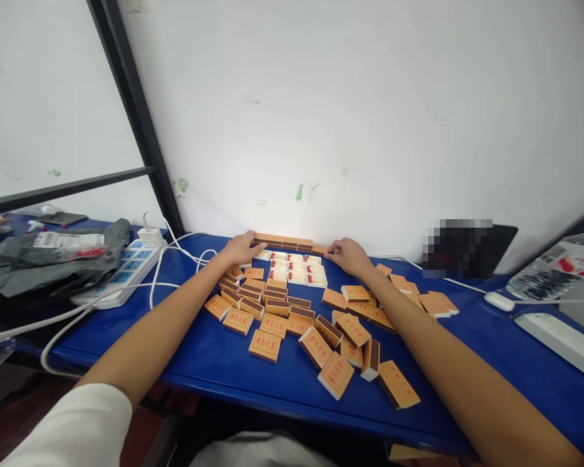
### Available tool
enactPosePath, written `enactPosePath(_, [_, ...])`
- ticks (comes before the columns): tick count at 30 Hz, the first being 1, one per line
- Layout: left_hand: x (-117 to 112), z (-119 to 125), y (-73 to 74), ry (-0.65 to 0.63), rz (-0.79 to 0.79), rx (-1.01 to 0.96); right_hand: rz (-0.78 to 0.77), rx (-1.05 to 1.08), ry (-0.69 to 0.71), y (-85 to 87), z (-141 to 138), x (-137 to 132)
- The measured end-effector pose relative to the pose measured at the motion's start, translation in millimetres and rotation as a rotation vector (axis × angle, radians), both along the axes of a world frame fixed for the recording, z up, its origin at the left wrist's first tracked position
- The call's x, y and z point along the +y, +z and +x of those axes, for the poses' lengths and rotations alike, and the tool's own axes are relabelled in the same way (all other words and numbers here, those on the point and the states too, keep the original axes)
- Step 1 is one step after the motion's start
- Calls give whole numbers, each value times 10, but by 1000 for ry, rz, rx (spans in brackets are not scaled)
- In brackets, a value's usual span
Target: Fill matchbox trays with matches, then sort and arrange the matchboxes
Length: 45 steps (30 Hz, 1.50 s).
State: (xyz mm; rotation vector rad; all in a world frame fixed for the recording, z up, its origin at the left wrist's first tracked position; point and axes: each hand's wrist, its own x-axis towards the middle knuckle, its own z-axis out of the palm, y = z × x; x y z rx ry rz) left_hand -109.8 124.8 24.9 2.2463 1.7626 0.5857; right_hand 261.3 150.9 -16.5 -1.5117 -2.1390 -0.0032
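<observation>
"What did you get from the head view?"

"I had the left grip (pixel 239 248) at one end of a row of matchboxes (pixel 283 242) and the right grip (pixel 353 257) at the other. The row ran straight between them, at the foot of the wall (pixel 272 130)."

"Why hold it from both ends?"

"My reading was that hands there kept the boxes butted together and in line, with the wall as a backstop. The end box (pixel 320 250) by the right grip sat lower than the others, so I took it to be lying flat."

"Were the grips clenched?"

"I couldn't tell. The left thumb reached along the row's near side, its fingers partly hidden; the right fingers curled against the end box, but I couldn't make out a firm pinch."

"And the rest?"

"Trays of matches (pixel 298 266) lay just on my side of the row, between the grips, grouped closely, open side up, presumably so the contents showed. Loose matchboxes (pixel 265 346) were scattered on the bench (pixel 209 350), nearer me than either grip, some flat, some on edge."
</observation>
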Motion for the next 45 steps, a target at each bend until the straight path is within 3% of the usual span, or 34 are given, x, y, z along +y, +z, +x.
enactPosePath(8, [47,-65,-25,-4,8,44,-5,32,8,-10,-16,-25])
enactPosePath(13, [76,-78,-33,16,12,67,-13,23,-24,156,127,-10])
enactPosePath(17, [76,-82,-25,18,13,79,-133,-103,-42,306,362,45])
enactPosePath(21, [94,-91,-29,19,18,84,-313,-168,-42,333,515,99])
enactPosePath(31, [51,-52,-11,0,22,73,-424,-19,-12,376,405,3])
enactPosePath(34, [33,-45,-4,-12,23,69,-364,120,15,370,299,-31])
enactPosePath(37, [42,-52,-3,-16,14,65,-178,205,10,319,144,-30])
enactPosePath(40, [50,-58,-1,-15,4,66,-65,169,24,232,-25,-7])
enactPosePath(45, [49,-53,-10,-13,-1,78,-43,73,81,110,-129,46])
